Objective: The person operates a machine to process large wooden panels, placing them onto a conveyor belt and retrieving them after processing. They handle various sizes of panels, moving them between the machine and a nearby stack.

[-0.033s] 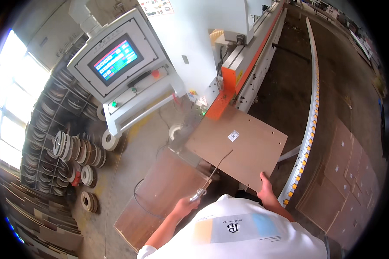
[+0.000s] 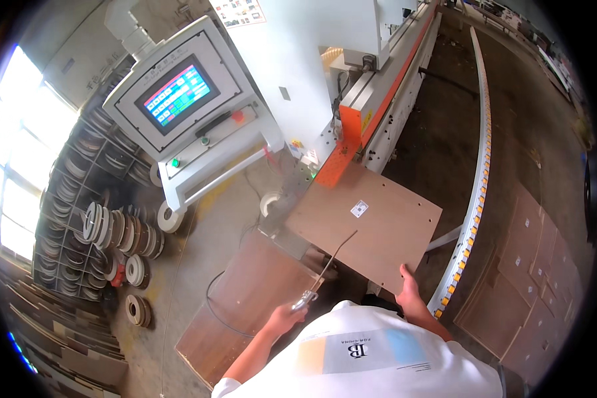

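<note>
A brown wooden panel [image 2: 378, 232] with a small white label [image 2: 359, 208] lies flat on the feed table of an edge-banding machine. My right hand [image 2: 408, 285] grips the panel's near edge. My left hand [image 2: 286, 317] is closed on a metal blow gun [image 2: 306, 298], whose long thin nozzle [image 2: 335, 255] reaches up over the panel's near left part. A thin hose [image 2: 212, 298] loops down from the gun across a lower board.
The machine's orange guide [image 2: 345, 136] and white body stand beyond the panel. A control console with a touchscreen [image 2: 177, 96] is at left. Rolls of edge tape [image 2: 113, 229] fill shelves there. A curved roller rail [image 2: 479, 166] runs at right, with stacked boards [image 2: 530, 278] beyond it.
</note>
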A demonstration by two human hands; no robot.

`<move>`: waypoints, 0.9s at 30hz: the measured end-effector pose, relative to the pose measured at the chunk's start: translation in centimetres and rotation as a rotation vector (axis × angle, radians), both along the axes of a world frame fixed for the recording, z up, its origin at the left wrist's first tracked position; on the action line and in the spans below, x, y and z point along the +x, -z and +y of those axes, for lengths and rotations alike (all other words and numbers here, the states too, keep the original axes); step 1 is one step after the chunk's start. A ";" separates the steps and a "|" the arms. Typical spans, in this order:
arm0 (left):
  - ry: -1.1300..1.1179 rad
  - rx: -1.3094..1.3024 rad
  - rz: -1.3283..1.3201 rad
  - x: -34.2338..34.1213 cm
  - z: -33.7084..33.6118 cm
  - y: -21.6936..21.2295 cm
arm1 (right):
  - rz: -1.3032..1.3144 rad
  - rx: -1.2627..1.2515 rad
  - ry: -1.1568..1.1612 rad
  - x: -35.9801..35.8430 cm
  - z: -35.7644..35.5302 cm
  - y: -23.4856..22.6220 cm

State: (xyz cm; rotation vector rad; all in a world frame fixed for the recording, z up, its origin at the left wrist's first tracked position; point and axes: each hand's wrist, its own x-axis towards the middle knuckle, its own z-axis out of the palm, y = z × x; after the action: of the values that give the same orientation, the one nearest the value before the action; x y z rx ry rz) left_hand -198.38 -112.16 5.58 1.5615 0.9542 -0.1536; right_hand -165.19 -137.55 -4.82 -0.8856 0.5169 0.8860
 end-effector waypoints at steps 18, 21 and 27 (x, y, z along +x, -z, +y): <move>0.175 0.370 0.425 7.1 -7.2 -7.6 | -0.106 0.011 0.008 19.6 1.2 3.9; 0.328 0.416 0.476 7.9 -7.0 -7.1 | -0.171 0.101 0.137 21.4 -0.9 4.7; 0.580 0.545 0.373 3.3 -5.1 1.1 | -0.308 -0.105 0.360 18.6 -7.3 3.3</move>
State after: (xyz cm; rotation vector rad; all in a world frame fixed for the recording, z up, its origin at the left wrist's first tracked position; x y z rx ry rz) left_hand -195.04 -117.23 4.51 2.3499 0.8354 -0.6541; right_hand -146.54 -144.87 -8.10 -0.9662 0.4385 0.3886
